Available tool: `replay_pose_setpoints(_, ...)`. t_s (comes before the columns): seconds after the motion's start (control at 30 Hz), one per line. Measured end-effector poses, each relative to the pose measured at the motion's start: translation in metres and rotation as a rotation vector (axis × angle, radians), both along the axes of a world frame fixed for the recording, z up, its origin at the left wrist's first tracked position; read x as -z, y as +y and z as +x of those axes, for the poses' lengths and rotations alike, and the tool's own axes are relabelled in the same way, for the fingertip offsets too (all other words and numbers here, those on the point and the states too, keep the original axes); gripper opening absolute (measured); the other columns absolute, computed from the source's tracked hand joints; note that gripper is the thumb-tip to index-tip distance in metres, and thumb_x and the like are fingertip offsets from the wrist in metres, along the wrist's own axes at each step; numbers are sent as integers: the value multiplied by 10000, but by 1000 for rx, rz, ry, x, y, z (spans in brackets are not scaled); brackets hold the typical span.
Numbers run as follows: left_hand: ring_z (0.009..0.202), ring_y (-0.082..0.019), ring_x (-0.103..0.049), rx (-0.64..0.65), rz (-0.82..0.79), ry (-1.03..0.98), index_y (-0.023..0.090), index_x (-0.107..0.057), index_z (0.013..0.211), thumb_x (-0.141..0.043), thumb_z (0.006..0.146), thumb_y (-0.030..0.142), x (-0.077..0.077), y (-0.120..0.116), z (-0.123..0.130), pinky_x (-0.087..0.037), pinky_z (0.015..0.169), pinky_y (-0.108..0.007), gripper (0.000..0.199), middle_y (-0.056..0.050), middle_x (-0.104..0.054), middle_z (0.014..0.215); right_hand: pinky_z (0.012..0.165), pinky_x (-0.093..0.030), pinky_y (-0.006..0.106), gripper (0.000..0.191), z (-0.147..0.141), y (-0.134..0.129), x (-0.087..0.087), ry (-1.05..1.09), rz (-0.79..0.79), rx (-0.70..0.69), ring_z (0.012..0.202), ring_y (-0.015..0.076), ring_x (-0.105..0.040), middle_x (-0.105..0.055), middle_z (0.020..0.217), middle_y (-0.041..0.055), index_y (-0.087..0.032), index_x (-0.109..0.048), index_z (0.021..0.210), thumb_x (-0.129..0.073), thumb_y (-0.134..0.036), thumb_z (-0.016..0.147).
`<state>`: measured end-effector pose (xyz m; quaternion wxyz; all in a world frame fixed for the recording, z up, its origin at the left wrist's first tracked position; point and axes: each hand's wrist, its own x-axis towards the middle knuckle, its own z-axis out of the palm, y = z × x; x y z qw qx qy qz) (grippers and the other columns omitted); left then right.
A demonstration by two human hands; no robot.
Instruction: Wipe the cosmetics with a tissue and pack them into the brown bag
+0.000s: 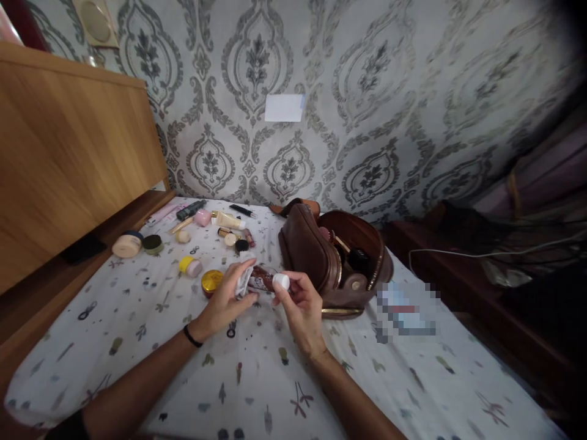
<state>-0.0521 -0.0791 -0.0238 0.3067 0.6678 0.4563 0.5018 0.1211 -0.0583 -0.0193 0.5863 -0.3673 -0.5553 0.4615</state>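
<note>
A clear bottle (262,279) with a white cap (281,281) lies sideways between my hands, above the patterned sheet; its inside looks brownish. My left hand (228,292) grips its left end through a crumpled white tissue or cloth (244,278). At the other end, the fingers of my right hand (300,308) are closed around the cap. Just right of my hands stands a brown leather bag (305,244), unzipped, with a dark brush (358,258) and other items inside. A yellow round tin (211,282) is close to my left hand.
Several cosmetics lie at the back left, among them a cream tube (228,220), a pink jar (202,217) and a yellow-capped bottle (189,266). Round jars (127,244) sit by the wooden cabinet (77,153). Behind is a wallpapered wall; a blurred packet (408,308) lies at right.
</note>
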Motion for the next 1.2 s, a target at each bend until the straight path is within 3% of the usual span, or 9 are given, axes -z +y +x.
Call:
replay_pose_setpoints(0.17,1217,-283,-517,-30,-7,8,228,-508,1360,-680,830,247,1,2,2,-402,1076,-453,558,-96,-555,1260,445,-450,210,303,1,-1,-1,-19,-22,-50,531,94,-485,-583,724,-24,-198,-608,889,-754,-437,773)
replay_pose_setpoints(0.33,1171,-296,-552,-46,-69,-61,223,-586,1296,-711,820,309,-1,3,-1,-467,1027,-452,500,-92,-579,1217,521,-478,224,367,3,4,4,-107,96,-130,683,133,-549,-598,878,19,-236,-685,1083,-780,-368,754)
replay_pose_setpoints(0.43,1122,-283,-580,-25,-89,-107,239,-604,1287,-717,817,351,-3,4,-4,-552,899,-385,497,-88,-582,1207,624,-517,250,369,4,8,7,-137,182,-169,785,155,-585,-600,918,29,-262,-709,1116,-777,-308,756)
replay_pose_setpoints(0.57,1071,-276,-598,-5,-190,-103,217,-550,1341,-682,833,385,-5,2,-5,-583,674,-296,552,-114,-541,1268,639,-529,264,390,5,8,8,-170,173,-202,807,163,-595,-604,943,36,-276,-704,1163,-760,-292,778)
replay_pose_setpoints(0.67,1157,-288,-560,-1,-135,-47,210,-546,1340,-660,852,346,-6,1,-4,-560,860,-362,519,-115,-542,1303,617,-514,265,389,5,7,9,-222,195,-146,786,168,-592,-616,909,39,-263,-706,1170,-755,-320,788)
replay_pose_setpoints(0.77,1220,-280,-523,32,-8,36,225,-552,1336,-652,863,288,-5,0,-2,-430,1062,-428,488,-98,-572,1269,630,-519,268,391,5,6,10,-226,187,-97,794,174,-608,-647,932,51,-239,-703,1166,-747,-352,795)
replay_pose_setpoints(1.0,1263,-287,-490,73,59,206,296,-464,1421,-622,857,187,-1,-2,1,-388,1099,-461,596,-84,-545,1302,698,-557,293,397,3,5,13,-175,87,-100,860,195,-642,-683,989,74,-208,-685,1136,-744,-379,782)
replay_pose_setpoints(1.2,1275,-272,-494,72,124,326,336,-454,1430,-572,864,138,2,-2,2,-426,1077,-435,611,-71,-538,1325,476,-497,228,385,-2,2,13,-104,-20,-130,596,132,-572,-652,808,19,-214,-663,1067,-766,-396,743)
